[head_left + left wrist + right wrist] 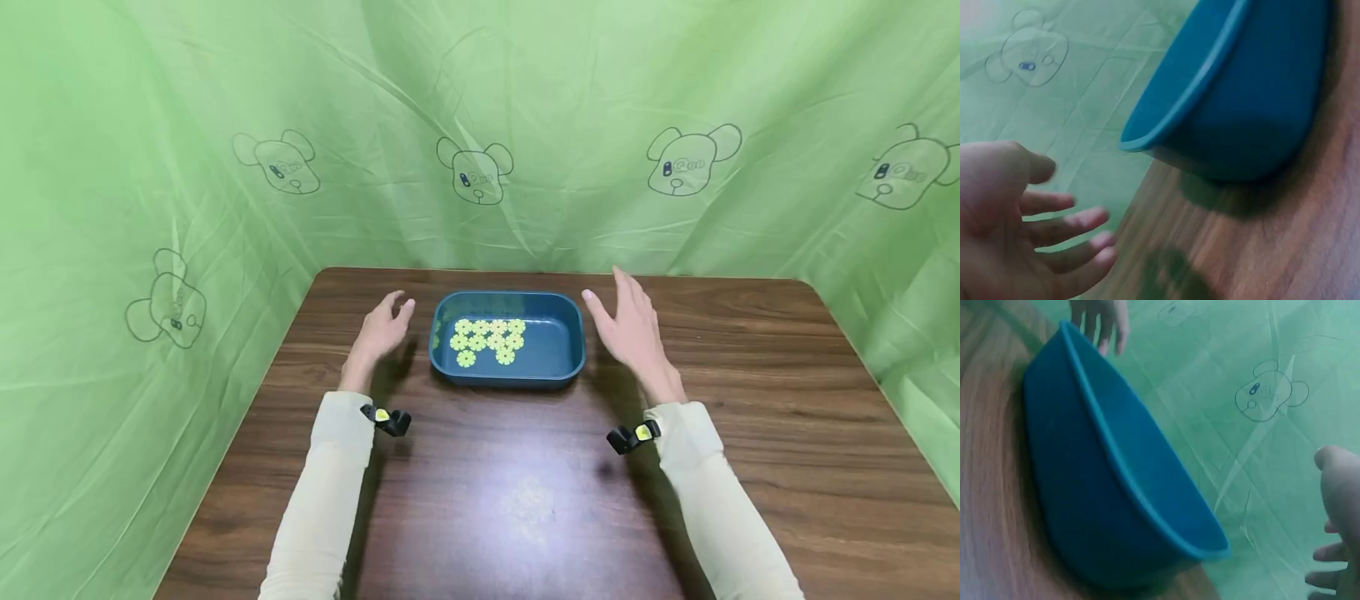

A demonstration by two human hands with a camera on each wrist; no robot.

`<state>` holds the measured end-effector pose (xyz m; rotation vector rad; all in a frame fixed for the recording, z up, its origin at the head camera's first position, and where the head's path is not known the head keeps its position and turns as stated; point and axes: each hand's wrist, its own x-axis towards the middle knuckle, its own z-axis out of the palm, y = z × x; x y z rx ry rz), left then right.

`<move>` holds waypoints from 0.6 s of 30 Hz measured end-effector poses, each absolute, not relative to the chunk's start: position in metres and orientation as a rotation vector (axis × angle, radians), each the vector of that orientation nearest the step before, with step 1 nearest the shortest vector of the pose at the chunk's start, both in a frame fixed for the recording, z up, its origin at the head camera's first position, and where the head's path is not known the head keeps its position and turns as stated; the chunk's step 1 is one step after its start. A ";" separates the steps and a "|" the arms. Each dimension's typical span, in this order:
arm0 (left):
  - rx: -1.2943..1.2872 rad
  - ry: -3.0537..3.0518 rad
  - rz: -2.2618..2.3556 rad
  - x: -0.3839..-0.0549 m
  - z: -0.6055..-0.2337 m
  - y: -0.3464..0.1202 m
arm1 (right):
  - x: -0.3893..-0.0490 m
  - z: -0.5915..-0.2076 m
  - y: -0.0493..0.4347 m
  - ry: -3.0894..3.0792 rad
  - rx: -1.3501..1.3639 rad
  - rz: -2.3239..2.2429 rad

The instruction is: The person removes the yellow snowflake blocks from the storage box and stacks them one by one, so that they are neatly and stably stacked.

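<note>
A blue rectangular basin [555,379] with rounded corners sits on the wooden table. Several yellow-green flower-shaped pieces [477,342] lie inside it, mostly toward the left; the wrist views show only its outer wall and rim. My left hand [381,333] is just left of the basin, apart from it, with relaxed, slightly bent fingers and nothing held. On the other side, my right hand [633,329] hovers near the basin's right end, thumb spread from the straight fingers. It holds nothing either. In the left wrist view the basin wall [1254,119] stands clear of the fingertips [1100,240].
Brown wood-grain table [787,400] extends around the basin. Green cloth [562,100] printed with bear-head outlines hangs behind and along both sides, meeting the table's edges. A small black device is strapped at each wrist, over the light sleeves [330,483].
</note>
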<state>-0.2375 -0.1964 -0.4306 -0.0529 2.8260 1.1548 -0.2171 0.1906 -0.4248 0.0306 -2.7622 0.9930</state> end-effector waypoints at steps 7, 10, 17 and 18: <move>-0.103 2.319 1.576 -0.249 -0.427 -0.190 | -0.227 -0.421 0.169 -2.534 0.063 1.473; -0.099 2.257 1.573 -0.252 -0.427 -0.184 | -0.229 -0.424 0.157 -2.505 0.071 1.605; -0.118 2.262 1.526 -0.255 -0.427 -0.176 | -0.232 -0.435 0.133 -2.557 0.130 1.671; -0.116 2.272 1.514 -0.256 -0.427 -0.175 | -0.232 -0.437 0.130 -2.569 0.137 1.673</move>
